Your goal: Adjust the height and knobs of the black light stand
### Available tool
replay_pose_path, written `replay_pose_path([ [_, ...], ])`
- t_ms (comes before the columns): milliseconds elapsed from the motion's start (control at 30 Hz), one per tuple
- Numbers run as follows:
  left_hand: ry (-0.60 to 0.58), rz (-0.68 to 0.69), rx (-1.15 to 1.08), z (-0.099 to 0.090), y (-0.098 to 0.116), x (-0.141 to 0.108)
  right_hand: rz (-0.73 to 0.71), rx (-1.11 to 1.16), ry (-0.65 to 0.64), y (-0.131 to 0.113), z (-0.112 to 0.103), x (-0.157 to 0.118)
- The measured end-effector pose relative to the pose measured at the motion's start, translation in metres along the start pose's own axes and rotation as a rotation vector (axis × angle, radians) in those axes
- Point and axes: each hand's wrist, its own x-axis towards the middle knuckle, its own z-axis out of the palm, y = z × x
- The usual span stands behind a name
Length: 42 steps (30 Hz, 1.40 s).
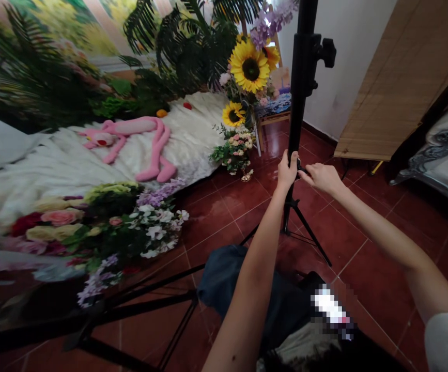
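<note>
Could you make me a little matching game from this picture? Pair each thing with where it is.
Things:
1. Left hand
2. Right hand
3. Pink stuffed toy
4. Large sunflower

Places:
A. Up in the flower arrangement
B. Fingertips at a small dark part of the stand
C. Lying on the white fluffy spread
D. Wrapped around the black stand pole

Right pairs: 1-D, 2-B, 3-C, 4-A.
</note>
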Motion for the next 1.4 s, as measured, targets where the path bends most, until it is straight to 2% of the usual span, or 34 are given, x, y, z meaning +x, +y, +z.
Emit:
replay_pose_path([
  [133,0.002,0.001,0.008,0.000,-0.002,0.001,0.058,0.104,0.056,0.002,0.017,0.006],
  [267,-0.023,-0.005,-0.008,-0.002,0.002,0.000,0.189,0.401,0.165,-0.003,0.033,0.006],
  [367,-0.044,-0.013,-0.011,-0.004,0.005,-0.002,0.255,0.639,0.174,-0.010,0.038,0.004],
  [467,-0.053,-0.039,-0.003,-0.005,0.006,-0.002,0.280,0.765,0.153,-0.015,0.037,0.002],
  [700,-0.096,-0.065,0.116,-0.011,0.017,-0.004,0.231,0.869,0.077,-0.010,0.036,0.001],
  [933,-0.144,-0.108,0.143,-0.014,0.028,-0.006,0.225,0.937,0.101,-0.008,0.043,0.001],
  [1100,-0.159,-0.116,0.139,-0.014,0.028,-0.007,0.274,0.968,0.138,-0.009,0.047,0.002],
  [1267,-0.147,-0.109,0.157,-0.015,0.028,-0.007,0.291,1.069,0.110,-0.011,0.048,0.004],
  [1400,-0.148,-0.110,0.176,-0.015,0.027,-0.007,0.435,1.200,0.082,-0.021,0.047,0.004],
])
